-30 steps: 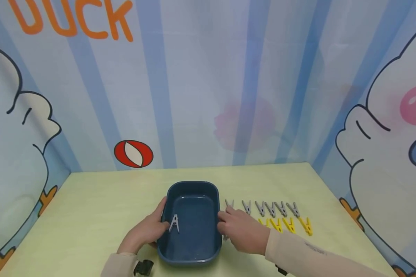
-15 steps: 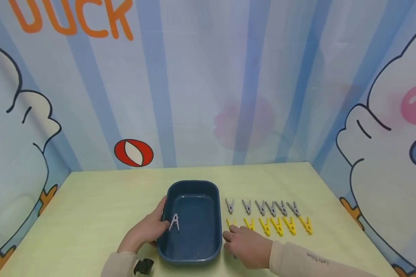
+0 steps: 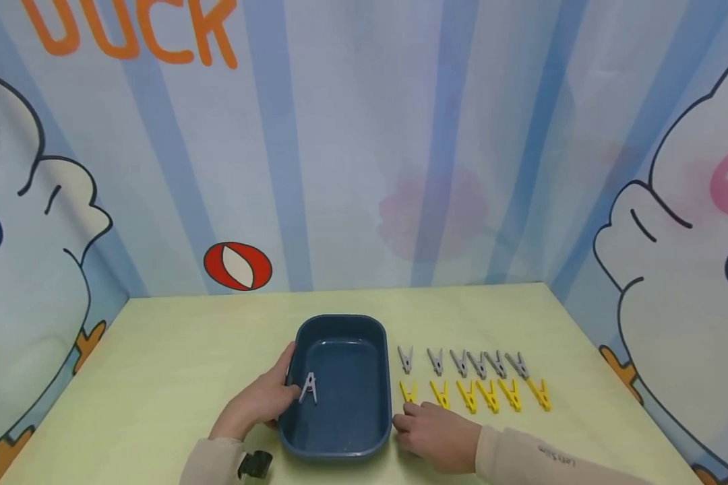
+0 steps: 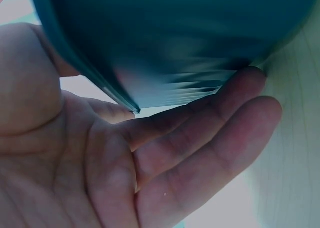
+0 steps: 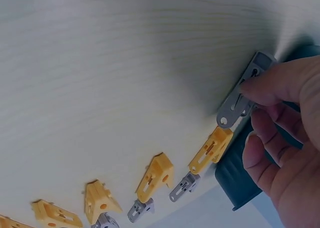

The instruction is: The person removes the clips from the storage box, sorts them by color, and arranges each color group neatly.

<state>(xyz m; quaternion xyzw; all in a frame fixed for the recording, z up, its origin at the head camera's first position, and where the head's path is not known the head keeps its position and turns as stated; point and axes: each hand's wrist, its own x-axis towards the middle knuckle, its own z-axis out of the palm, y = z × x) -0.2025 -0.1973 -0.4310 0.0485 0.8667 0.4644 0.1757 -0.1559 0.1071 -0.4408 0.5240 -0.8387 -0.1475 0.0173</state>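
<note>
My left hand (image 3: 257,404) holds the left side of a dark blue rectangular tub (image 3: 346,428), thumb over the rim and fingers along the outer wall. One pale grey clothespin (image 3: 309,389) lies inside the tub, close to that thumb. My right hand (image 3: 438,436) is just right of the tub's near part, low over the table. Between its thumb and fingers it pinches a grey clothespin (image 5: 232,104), best seen in the right wrist view. That clothespin lines up with the nearest yellow clothespin (image 5: 210,150), at the end of a yellow row.
Right of the tub, several yellow clothespins (image 3: 490,397) form a row, with a row of several grey clothespins (image 3: 435,362) behind it. The pale yellow table (image 3: 188,357) ends at a blue striped backdrop (image 3: 352,168) with cartoon prints.
My right hand has moved from beside the tub's right rim towards me with the grey clothespin, uncovering the leftmost grey and yellow clothespins. My left hand keeps its hold on the tub.
</note>
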